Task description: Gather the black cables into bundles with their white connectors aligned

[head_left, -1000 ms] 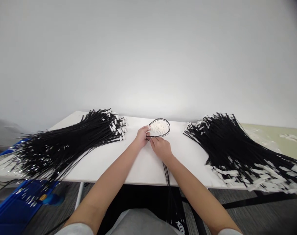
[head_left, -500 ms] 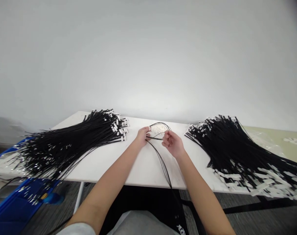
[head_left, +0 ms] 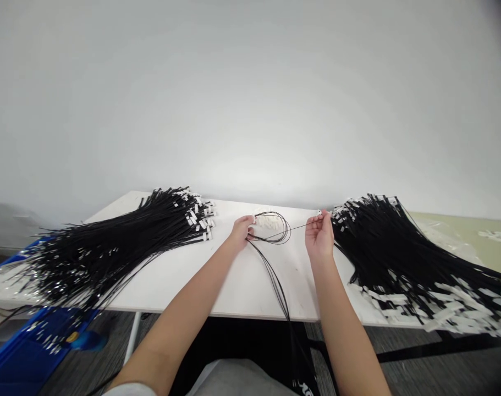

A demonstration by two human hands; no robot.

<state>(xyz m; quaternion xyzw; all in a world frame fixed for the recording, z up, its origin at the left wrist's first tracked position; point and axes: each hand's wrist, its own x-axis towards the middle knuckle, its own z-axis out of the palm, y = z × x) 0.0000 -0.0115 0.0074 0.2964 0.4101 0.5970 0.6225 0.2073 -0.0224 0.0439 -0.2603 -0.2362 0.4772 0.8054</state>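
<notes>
Near the middle of the table, my left hand [head_left: 242, 231] is closed on a few thin black cables [head_left: 277, 283], which loop out to its right and hang down over the front edge. Further right, my right hand [head_left: 320, 234] pinches the end of one black wire, stretched taut from the loop. A small white connector [head_left: 319, 212] shows at its fingertips. Behind the loop lies a small heap of white connectors [head_left: 267, 221], partly seen through the wires.
A large bundle of black cables [head_left: 122, 242] with white ends covers the table's left. Another cable bundle [head_left: 398, 242] lies on the right. Below the left edge stand a blue bin [head_left: 31, 346] and a blue bottle [head_left: 89, 340]. A plain wall [head_left: 250, 99] rises behind the white table [head_left: 234, 280].
My right hand has moved right, away from the loop, drawing one wire out straight. My left hand has stayed nearly in place, still gripping the cables.
</notes>
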